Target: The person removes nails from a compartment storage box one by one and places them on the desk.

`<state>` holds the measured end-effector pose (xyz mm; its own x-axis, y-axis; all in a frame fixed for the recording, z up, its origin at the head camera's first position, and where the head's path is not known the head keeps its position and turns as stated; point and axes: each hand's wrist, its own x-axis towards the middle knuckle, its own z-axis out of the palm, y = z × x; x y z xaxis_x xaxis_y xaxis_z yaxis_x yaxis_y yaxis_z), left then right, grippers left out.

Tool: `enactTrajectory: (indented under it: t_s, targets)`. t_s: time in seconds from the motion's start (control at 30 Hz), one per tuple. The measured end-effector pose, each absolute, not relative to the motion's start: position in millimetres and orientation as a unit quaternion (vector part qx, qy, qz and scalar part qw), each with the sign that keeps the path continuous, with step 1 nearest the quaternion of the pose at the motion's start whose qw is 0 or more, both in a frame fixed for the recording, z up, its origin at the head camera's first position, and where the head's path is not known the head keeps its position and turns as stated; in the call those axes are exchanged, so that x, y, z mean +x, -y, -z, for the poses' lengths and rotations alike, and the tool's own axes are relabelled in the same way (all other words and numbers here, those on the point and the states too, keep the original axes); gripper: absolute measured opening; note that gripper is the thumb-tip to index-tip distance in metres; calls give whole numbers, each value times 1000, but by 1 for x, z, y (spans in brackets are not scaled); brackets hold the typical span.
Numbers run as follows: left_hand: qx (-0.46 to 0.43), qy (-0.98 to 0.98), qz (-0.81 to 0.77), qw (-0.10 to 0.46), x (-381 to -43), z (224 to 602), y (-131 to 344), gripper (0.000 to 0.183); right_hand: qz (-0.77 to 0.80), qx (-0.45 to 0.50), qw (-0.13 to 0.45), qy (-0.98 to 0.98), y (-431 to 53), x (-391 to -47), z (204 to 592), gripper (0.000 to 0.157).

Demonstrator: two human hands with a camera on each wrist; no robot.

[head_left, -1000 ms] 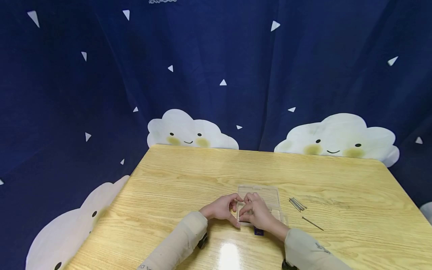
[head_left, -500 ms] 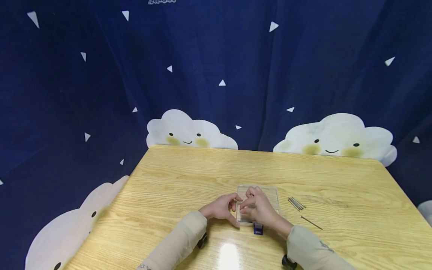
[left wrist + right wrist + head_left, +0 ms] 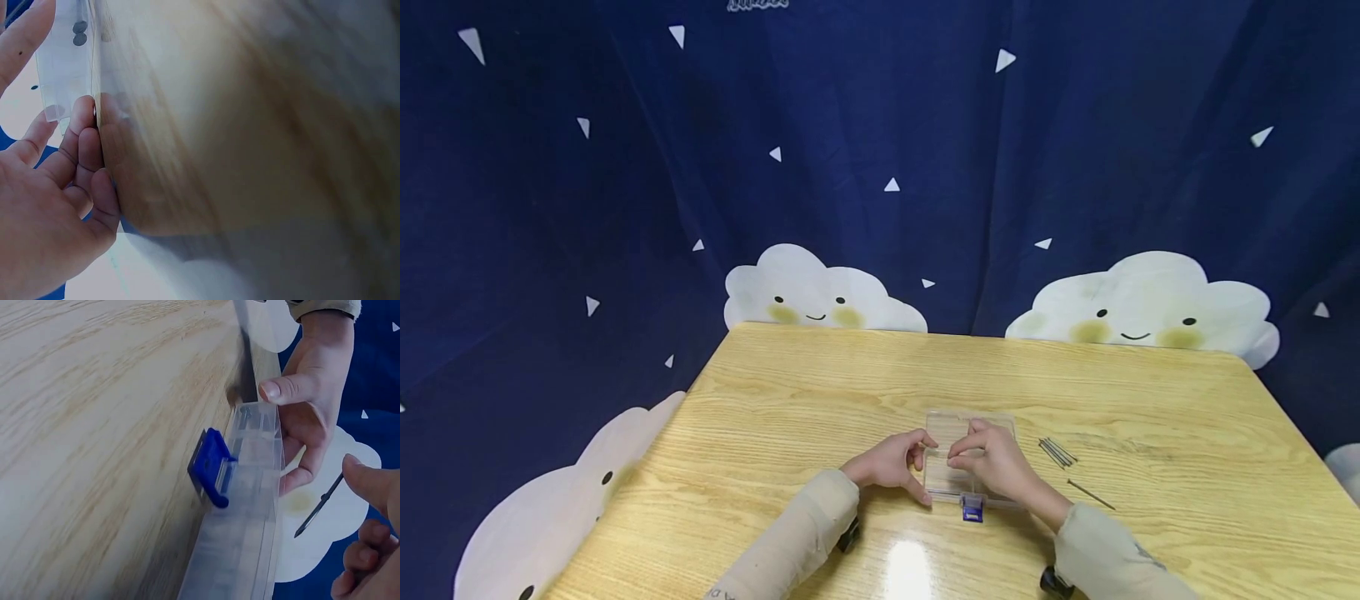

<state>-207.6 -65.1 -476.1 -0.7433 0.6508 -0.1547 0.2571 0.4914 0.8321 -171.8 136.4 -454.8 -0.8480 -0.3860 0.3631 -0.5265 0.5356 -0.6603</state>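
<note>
A clear plastic storage box (image 3: 950,479) lies open on the table, its lid folded back on the far side. From its front edge hangs a blue latch (image 3: 972,510). My left hand (image 3: 891,461) grips the box's left end, thumb at the near corner and fingers at the far side. Over the box, my right hand (image 3: 996,458) pinches a thin dark nail (image 3: 320,504) between thumb and finger. In the right wrist view the nail slants with its pointed end down, apart from the box wall.
Right of the box lie several long nails (image 3: 1057,452) in a bunch. A single nail (image 3: 1091,494) lies nearer to me. The wooden table (image 3: 820,383) reaches back to a dark blue curtain (image 3: 850,167) with white clouds.
My right hand has lifted from the front left part of the box and moved to the right, uncovering more of the box and the blue latch. My left hand stays in place.
</note>
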Motion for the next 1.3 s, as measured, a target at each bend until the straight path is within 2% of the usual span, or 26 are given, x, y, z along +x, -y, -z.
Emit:
enactTrajectory:
  t_s: [0.33, 0.77, 1.3]
  targets:
    - [268, -832, -424, 237, -207, 475, 65, 68, -403, 223, 50, 886, -155, -166, 450, 5]
    - [275, -832, -422, 233, -208, 479, 65, 70, -396, 188, 39, 898, -183, -158, 445, 5]
    - [270, -833, -422, 235, -207, 478, 65, 69, -364, 187, 53, 911, -224, -150, 447, 4]
